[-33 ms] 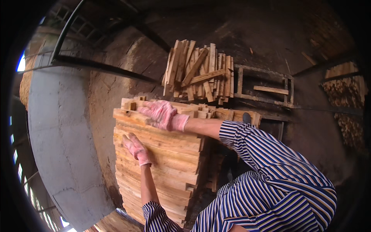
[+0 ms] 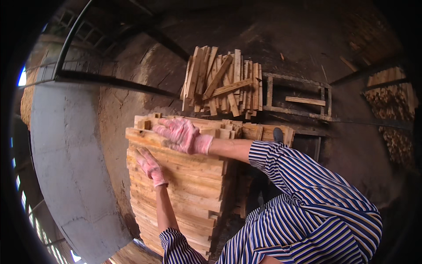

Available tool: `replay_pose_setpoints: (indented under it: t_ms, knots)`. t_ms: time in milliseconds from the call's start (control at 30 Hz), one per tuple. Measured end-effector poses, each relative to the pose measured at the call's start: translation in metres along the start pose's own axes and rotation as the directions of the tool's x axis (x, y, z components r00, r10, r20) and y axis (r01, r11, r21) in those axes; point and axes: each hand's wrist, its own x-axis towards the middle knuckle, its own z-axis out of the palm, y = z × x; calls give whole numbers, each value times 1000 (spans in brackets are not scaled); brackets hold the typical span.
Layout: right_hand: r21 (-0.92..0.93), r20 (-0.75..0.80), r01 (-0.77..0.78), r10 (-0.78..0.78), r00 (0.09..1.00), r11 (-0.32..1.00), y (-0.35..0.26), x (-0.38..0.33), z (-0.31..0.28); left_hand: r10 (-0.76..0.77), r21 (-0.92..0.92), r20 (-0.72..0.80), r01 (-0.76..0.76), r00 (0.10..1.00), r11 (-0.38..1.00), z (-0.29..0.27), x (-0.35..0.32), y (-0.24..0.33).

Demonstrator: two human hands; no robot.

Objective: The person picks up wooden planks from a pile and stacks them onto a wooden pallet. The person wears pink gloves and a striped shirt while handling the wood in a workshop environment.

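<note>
Both my hands wear pink-and-white work gloves. My right hand (image 2: pixel 182 134) lies spread across the far end of a tall stack of wooden boards (image 2: pixel 184 187), its fingers stretched over the short pieces there. Its thumb lies toward a board (image 2: pixel 145 137) that sticks out a little on the left. Nearer to me, my left hand (image 2: pixel 150 166) rests flat against the layered boards, fingers extended and pointing at that same board. Neither hand is wrapped round anything that I can see. My right palm hides part of the far boards.
Beyond the stack lies a loose pile of wooden strips (image 2: pixel 224 81). A low metal frame (image 2: pixel 299 112) with one strip (image 2: pixel 305 101) stands right of it. A grey slab (image 2: pixel 66 163) runs along the left, a dark metal rail (image 2: pixel 114 83) at far left. Stacked wood (image 2: pixel 391 103) is at far right.
My left hand has slid slightly up and left along the boards, closer to the protruding board. My right hand stays on the far end, and the view has shifted a little.
</note>
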Motion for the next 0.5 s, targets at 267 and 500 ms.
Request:
replay_pose_setpoints:
  t_ms: [267,500]
  knots:
    - [102,61,-717,715,697,690,51,-161,-120,333,-323,316,-230,888,918,167,147,162]
    - [-89,67,-984,987,149,155,182,-349,-188,37,81,808,-173,587,982,450,101,162]
